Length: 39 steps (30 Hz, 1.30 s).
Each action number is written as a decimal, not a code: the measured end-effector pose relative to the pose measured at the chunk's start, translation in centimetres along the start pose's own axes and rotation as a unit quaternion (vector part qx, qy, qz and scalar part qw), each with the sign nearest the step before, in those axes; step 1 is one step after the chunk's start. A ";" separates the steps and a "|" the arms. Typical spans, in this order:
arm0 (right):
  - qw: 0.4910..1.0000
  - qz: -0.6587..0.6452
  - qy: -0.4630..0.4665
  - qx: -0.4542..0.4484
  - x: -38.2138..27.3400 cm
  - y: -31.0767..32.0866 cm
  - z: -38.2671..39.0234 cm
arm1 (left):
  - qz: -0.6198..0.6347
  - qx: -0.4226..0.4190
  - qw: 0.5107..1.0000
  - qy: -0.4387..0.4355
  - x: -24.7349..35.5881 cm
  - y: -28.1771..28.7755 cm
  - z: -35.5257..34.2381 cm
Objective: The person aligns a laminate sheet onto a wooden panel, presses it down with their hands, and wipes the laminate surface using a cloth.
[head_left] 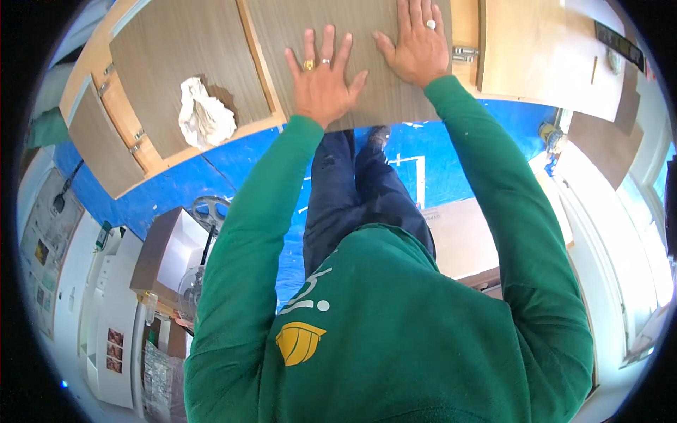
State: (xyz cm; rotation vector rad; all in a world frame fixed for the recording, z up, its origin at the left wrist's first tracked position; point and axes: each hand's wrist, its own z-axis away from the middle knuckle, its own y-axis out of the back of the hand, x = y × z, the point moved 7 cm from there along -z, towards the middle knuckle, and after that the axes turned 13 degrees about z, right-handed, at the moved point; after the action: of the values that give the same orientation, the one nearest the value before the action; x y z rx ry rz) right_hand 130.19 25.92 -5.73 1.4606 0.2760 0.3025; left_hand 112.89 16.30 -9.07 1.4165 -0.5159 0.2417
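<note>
Both my arms reach forward in green sleeves over a grey-brown wood-grain panel, which looks like a cabinet door. My left hand lies flat on it, fingers spread, with rings on two fingers. Farther right, my right hand also presses flat near the panel's right edge, its fingers closer together and a ring on one. Metal hinges show just right of that hand. A crumpled white cloth rests on the neighbouring wood-grain door to the left. Neither hand holds anything.
A smaller door with hinges lies at the far left, and a pale wooden panel at the right. Blue covering spreads over the floor. Behind me stand an open brown box at left and a flat carton at right.
</note>
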 end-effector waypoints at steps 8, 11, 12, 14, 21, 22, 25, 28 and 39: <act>0.996 0.082 -0.017 0.021 -1.8 -2.5 7.8 | -0.032 0.065 0.997 -0.035 0.6 0.2 -0.1; 0.997 0.078 0.011 0.010 -2.5 -3.9 12.1 | -0.047 0.037 0.998 -0.007 0.0 -0.2 -0.1; 0.998 0.069 0.013 0.000 -2.5 -3.9 13.2 | -0.050 0.033 0.998 -0.003 0.1 -0.3 -0.1; 0.997 0.065 0.027 -0.012 -2.5 -3.7 14.8 | -0.049 0.040 0.998 -0.006 0.2 -0.3 0.3; 0.994 -0.026 0.069 -0.078 -0.1 -1.9 17.0 | -0.022 0.018 1.000 0.005 1.7 1.3 -0.2; 0.994 -0.018 0.067 -0.083 0.2 -1.9 16.3 | -0.017 0.019 1.000 0.007 1.6 1.4 0.0; 0.995 0.004 0.060 -0.081 1.2 -2.0 12.4 | -0.003 0.010 1.000 0.020 1.0 1.5 0.2; 0.996 0.021 0.072 -0.054 1.5 -1.9 6.6 | 0.029 -0.016 0.999 0.041 -0.3 1.6 -0.4; 0.954 -0.224 0.192 0.048 -16.4 2.6 -12.8 | 0.109 -0.209 0.968 0.085 -1.4 0.8 -0.3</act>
State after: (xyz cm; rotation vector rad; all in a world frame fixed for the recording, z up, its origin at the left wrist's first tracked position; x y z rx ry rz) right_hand 110.14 32.05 -4.36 1.3814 0.9333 0.2031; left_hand 111.42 16.96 -9.07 0.9203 -0.5432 0.4020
